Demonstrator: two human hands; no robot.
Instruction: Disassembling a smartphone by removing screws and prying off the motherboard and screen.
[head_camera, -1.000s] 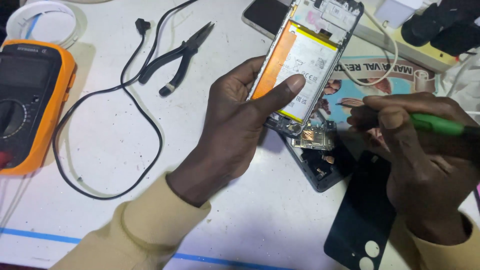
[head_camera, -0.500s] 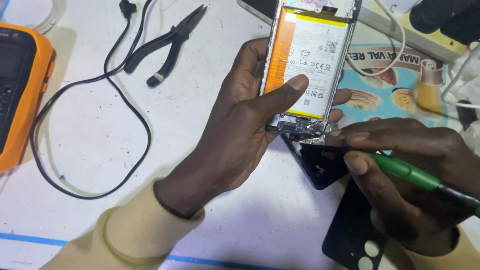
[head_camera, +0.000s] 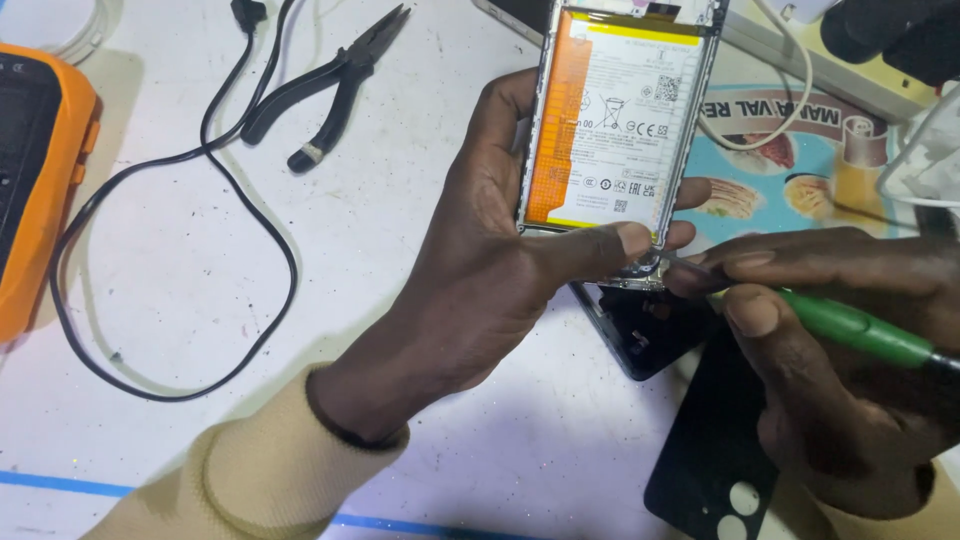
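Glossy black phone back cover

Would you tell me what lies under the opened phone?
Under the opened phone, a dark phone part lies on the white table; the left hand covers the rest.

Head view: looking steeply down from the person's head, sitting close over the white table.
Facing: forward across the bench.
Shared views: only one.

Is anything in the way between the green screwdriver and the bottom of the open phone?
Nothing visible. The right hand holds the green screwdriver with its tip at the bottom edge of the opened phone. The left hand grips the phone, thumb just beside the tip.
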